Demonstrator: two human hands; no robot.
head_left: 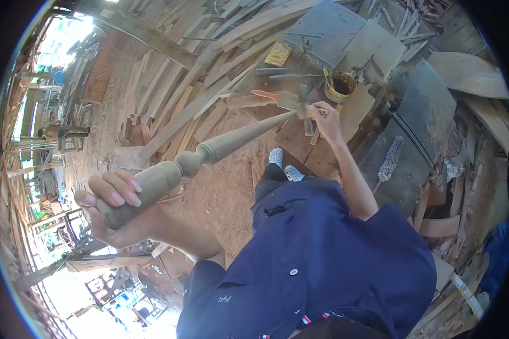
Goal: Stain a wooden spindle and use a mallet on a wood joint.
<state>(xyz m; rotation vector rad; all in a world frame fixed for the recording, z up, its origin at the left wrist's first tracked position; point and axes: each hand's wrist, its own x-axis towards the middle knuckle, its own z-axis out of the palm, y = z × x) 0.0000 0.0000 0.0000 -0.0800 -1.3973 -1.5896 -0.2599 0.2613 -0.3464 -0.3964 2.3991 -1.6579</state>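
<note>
A turned wooden table leg (pixel 169 169) slants across the view, its thick end near me at the left and its thin end pointing away to the right. My left hand (pixel 119 198) is wrapped round the thick end, fingers over the top. At the thin tip, my right hand (pixel 326 120) is closed on a small brush (pixel 305 111), which is blurred, so its shape is hard to make out. The brush is at or very close to the tip. Just beyond lies a wide paintbrush (pixel 277 98) with an orange handle.
An open pot (pixel 340 86) of dark liquid stands beyond my right hand, with a yellow block (pixel 278 54) farther left. Long boards (pixel 209 85) are piled at the back. Metal sheets (pixel 418 124) and a speckled duster-like thing (pixel 390 161) lie at the right. Dirt floor (pixel 209 198) shows below the leg.
</note>
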